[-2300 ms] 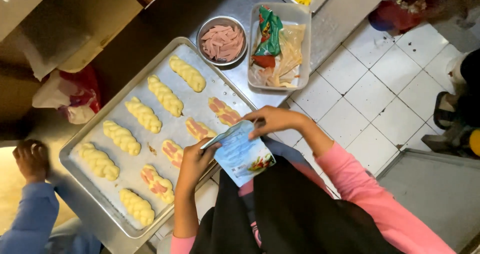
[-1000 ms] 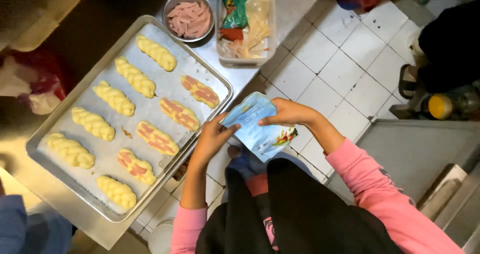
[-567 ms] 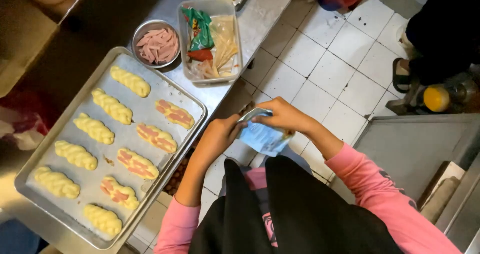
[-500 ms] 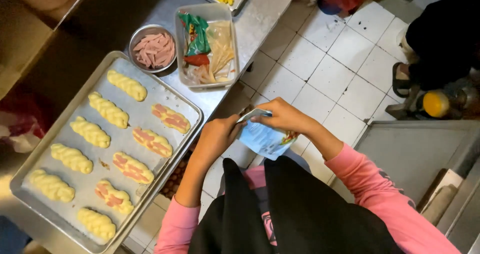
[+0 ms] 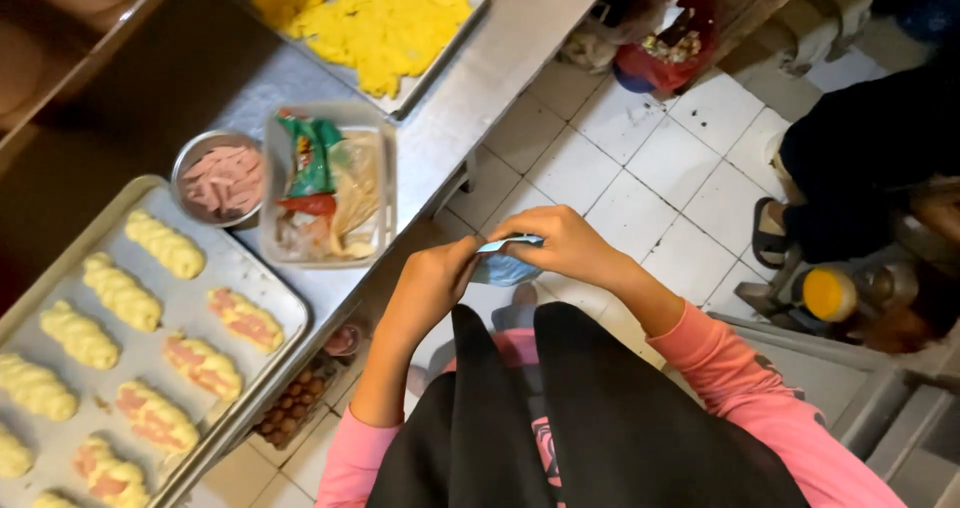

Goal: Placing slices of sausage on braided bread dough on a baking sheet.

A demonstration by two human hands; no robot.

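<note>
Hands: the left hand [image 5: 430, 286] and the right hand [image 5: 560, 246] meet in front of the chest, fingertips pinching a crumpled light-blue plastic packet [image 5: 503, 264] from both sides.
Left hand: fingers curled, its tips closed on the packet's left end.
Right hand: arched over the top of the packet, thumb and fingers closed on it; most of the packet is hidden under this hand.
Packet: squeezed small between the two hands, above the white tiled floor [image 5: 640, 158], off the edge of the steel counter [image 5: 500, 58].
Long axis: the packet runs roughly from one hand to the other; neither hand is clearly nearer, both touch it.
Left of the hands: a clear rectangular plastic tub [image 5: 328, 186] of wrappers, then a small round metal bowl [image 5: 216, 176] of pink sausage pieces, both well apart from the packet.
Further left and lower: a metal baking tray [image 5: 262, 288] with rows of twisted pale dough pieces [image 5: 120, 293], some showing pink filling.
Beyond the hands: a tray of yellow shredded food [image 5: 370, 18] on the counter.
Right of the hands: another person's dark-clothed leg and sandal [image 5: 770, 236], apart from the hands.
</note>
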